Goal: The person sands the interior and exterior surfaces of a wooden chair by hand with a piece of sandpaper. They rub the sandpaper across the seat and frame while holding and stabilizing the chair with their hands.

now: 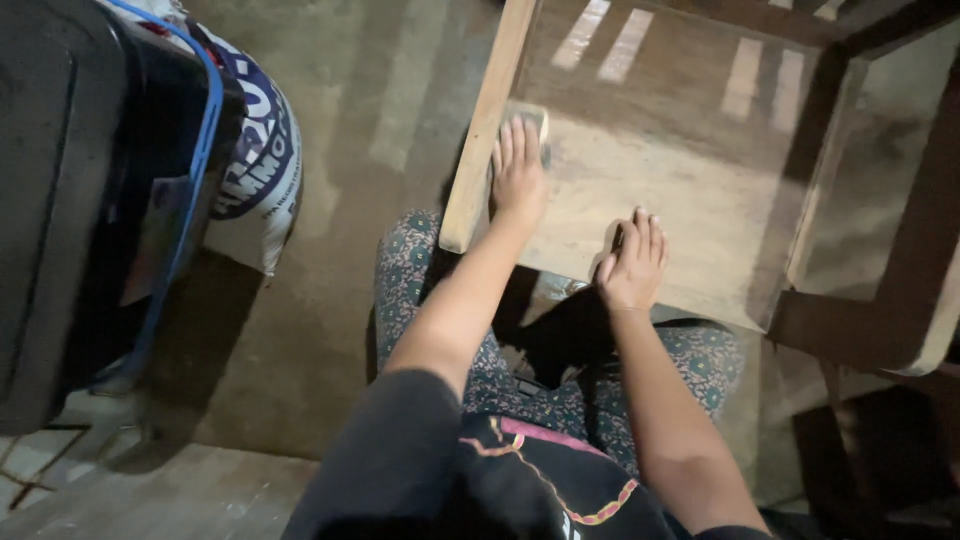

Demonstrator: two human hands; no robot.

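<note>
1. The left hand (517, 172) lies flat, palm down, on a wooden seat (680, 200), close to the seat's left edge. Its fingers are stretched out and press on a small pale block (536, 122), likely a sanding pad, which shows just beyond the fingertips.
2. The block rests on the seat surface near the left edge, toward the far side, largely covered by the left fingers. The hand pins it down from above; no fingers curl round it.
3. The right hand (633, 262) rests on the seat near its front edge, fingers loosely spread and slightly bent, holding nothing. It only touches the wood.
4. The two hands are apart, the left farther from the person than the right.
5. A pale wooden rail (487, 125) runs along the seat's left edge, just beside the left hand; its near end stops by the left wrist.
6. Dark frame parts (870, 320) of the chair stand at the seat's right side and far corner.
7. The person's knees, in patterned trousers (700, 360), sit below the seat's front edge.
8. On the concrete floor (380, 120) to the left stand a black bin (70, 200) with a blue cord (205, 130) and a white printed sack (262, 170) behind it.
</note>
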